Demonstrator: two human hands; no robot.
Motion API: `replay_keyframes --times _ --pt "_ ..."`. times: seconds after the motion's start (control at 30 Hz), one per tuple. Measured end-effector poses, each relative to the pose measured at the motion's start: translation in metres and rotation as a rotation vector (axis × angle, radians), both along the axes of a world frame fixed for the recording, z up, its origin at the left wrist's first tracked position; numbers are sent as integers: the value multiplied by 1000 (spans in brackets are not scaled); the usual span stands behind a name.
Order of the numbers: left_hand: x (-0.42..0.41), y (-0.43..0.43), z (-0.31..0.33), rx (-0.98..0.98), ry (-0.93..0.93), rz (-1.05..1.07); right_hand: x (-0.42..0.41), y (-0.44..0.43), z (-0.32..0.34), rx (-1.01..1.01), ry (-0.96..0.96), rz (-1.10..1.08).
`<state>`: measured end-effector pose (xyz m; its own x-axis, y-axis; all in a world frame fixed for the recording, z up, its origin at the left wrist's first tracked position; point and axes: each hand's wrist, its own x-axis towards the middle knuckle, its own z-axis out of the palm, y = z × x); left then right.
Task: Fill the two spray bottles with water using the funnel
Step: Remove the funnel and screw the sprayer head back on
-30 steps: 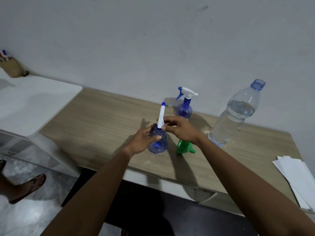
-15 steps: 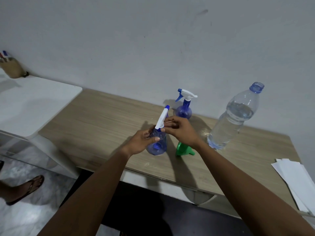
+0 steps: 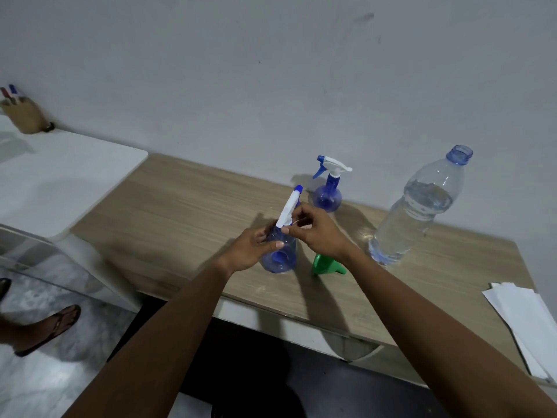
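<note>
Left hand (image 3: pixel 251 250) gripped the round translucent-blue spray bottle (image 3: pixel 281 259) near the tabletop's (image 3: pixel 168 212) front edge, steadying it while right hand (image 3: pixel 319 232) pinched its tilted white trigger head (image 3: pixel 287 209), evidently freeing the neck for the green plastic funnel (image 3: pixel 327 265) beside.

Single head-worn wide-angle view, forward and down, close above wooden table (image 3: pixel 168 206) against wall (image 3: pixel 271 70).
</note>
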<state>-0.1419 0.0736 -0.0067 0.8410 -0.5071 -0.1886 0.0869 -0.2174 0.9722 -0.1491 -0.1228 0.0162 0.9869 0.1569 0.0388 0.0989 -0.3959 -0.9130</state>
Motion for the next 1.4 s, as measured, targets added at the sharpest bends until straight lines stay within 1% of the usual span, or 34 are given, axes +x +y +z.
replay_keyframes --times 0.1,0.17,0.37,0.43,0.57,0.63,0.97,1.17,1.3,1.4 --pt "0 0 -2 -10 -14 -8 -3 11 -10 9 -48 -113" --pt "-1 -1 -2 -14 -6 -7 -4 10 -11 20 -46 -132" --pt "2 -2 -4 1 11 18 -1 -13 -7 182 78 2" --pt "2 -2 -3 10 3 16 0 -16 -6 167 73 40" --pt "2 -2 -4 15 -15 3 4 -12 -3 7 7 100" --pt "3 -2 -4 16 -4 8 4 -10 -1 -29 2 109" --pt "3 -2 -7 -15 8 18 0 1 -13 25 -54 -78" --pt "4 -3 -8 -28 31 15 0 -10 -7 178 55 8" --pt "6 -3 -10 -26 14 19 3 -12 -6 144 53 24" --pt "7 -2 -10 -24 -1 7 6 -10 -2 25 1 81"
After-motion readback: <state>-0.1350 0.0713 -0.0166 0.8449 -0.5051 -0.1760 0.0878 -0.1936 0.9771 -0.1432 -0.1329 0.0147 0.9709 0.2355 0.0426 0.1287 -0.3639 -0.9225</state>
